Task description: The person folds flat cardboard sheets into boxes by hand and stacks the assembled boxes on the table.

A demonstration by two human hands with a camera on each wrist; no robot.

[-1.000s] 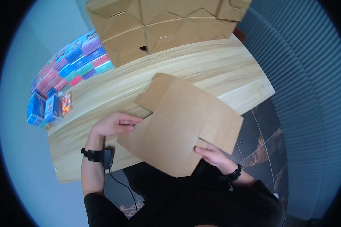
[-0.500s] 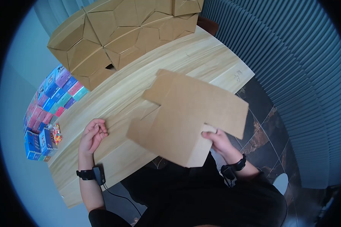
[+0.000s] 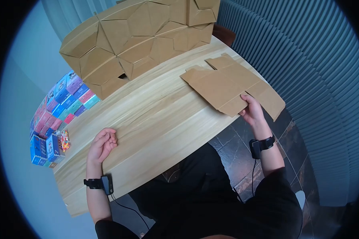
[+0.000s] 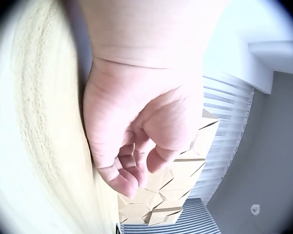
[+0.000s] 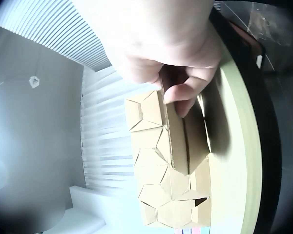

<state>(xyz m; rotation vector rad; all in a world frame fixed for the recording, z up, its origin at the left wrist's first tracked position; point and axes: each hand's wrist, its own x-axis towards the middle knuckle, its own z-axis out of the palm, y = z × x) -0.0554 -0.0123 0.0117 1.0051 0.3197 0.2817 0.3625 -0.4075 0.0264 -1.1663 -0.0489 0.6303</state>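
Note:
A flattened brown cardboard piece (image 3: 223, 85) lies over the right end of the wooden table, one flap reaching past the edge. The right hand (image 3: 252, 111) pinches its near edge between thumb and fingers. In the right wrist view, the fingers of the right hand (image 5: 178, 63) curl round the cardboard's edge (image 5: 178, 131). On the table's left part rests the left hand (image 3: 102, 145), empty, its fingers loosely curled. The left wrist view shows the left hand (image 4: 136, 122) with its side against the tabletop (image 4: 44, 122) and nothing in its fingers.
Large brown cardboard boxes (image 3: 135, 40) stand along the table's far edge. Stacked small coloured boxes (image 3: 62, 99) sit at the far left, beside a bag of colourful pieces (image 3: 65, 140). The wooden table (image 3: 147, 131) ends before the person's lap.
The right hand has carried the cardboard from in front of the body to the table's right end. The left hand has come off the cardboard and moved down onto the table at the left.

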